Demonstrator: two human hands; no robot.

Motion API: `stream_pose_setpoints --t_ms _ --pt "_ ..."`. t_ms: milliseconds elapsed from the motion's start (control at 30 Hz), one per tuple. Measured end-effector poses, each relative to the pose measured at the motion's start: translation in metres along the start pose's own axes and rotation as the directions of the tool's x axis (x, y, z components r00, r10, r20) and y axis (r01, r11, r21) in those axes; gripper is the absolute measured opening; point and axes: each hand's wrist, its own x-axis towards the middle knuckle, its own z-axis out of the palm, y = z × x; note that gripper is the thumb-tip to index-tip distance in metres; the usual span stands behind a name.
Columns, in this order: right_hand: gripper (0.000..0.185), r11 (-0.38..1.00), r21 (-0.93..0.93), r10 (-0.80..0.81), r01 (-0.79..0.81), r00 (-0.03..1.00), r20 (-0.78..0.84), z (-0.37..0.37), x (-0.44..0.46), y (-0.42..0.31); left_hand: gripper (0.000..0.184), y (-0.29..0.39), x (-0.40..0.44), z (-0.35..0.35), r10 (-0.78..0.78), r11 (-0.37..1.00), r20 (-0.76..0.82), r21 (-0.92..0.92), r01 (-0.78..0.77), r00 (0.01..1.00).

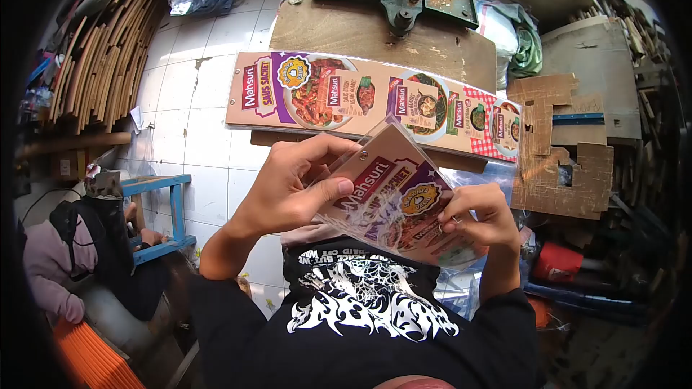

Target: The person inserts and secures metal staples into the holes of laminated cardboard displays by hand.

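My left hand grips a printed Mahsuri sign sheet by its left edge, thumb on the front and fingers behind. The sheet is tilted in front of my chest, with clear wrinkled plastic film along its lower edge. My right hand is closed in a pinch at the sheet's right edge; whether it holds the sheet, the film or both is hard to make out. Just beyond lies a stack of long Mahsuri signs, with a rivet at the left end, partly behind the held sheet.
A dark green metal press with trays stands on the wooden board. Cut cardboard lies right. Another person sits left beside a blue frame. Wood strips are stacked upper left; orange slats lie lower left.
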Motion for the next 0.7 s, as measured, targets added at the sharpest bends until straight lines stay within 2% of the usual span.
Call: stream_pose_setpoints --t_ms 67,100,167,200,300,367,467,700 --pt "0.019 0.984 -0.176 -0.012 -0.03 0.973 -0.231 0.004 -0.002 -0.015 0.033 0.01 0.009 0.005 0.003 1.0 0.019 0.002 -0.003 1.0" --pt "0.019 0.982 -0.185 -0.022 -0.022 0.973 -0.231 0.003 -0.003 -0.024 0.031 0.012 0.014 0.01 0.062 0.997 -0.019 -0.051 -0.063 0.998" --pt "0.022 0.943 -0.333 -0.143 -0.002 0.901 -0.41 0.001 -0.004 -0.044 0.03 0.016 0.021 0.018 0.127 0.986 -0.059 -0.099 -0.132 0.99" --pt "0.024 0.905 -0.424 -0.235 0.035 0.873 -0.428 -0.002 -0.004 -0.053 0.028 0.019 0.024 0.022 0.182 0.974 -0.065 -0.124 -0.189 0.981" --pt "0.025 0.827 -0.559 -0.343 0.053 0.837 -0.427 -0.01 -0.005 -0.077 0.027 0.021 0.03 0.031 0.264 0.943 -0.069 -0.192 -0.272 0.962" --pt "0.025 0.818 -0.574 -0.34 0.037 0.836 -0.431 -0.013 -0.005 -0.092 0.029 0.022 0.032 0.034 0.294 0.917 -0.078 -0.258 -0.304 0.953" --pt "0.023 0.723 -0.687 -0.387 0.068 0.864 -0.322 -0.019 -0.002 -0.112 0.03 0.024 0.031 0.039 0.32 0.89 -0.086 -0.314 -0.33 0.944" --pt "0.023 0.687 -0.724 -0.371 0.067 0.889 -0.27 -0.025 -0.007 -0.123 0.03 0.033 0.029 0.042 0.312 0.897 -0.074 -0.307 -0.319 0.947"
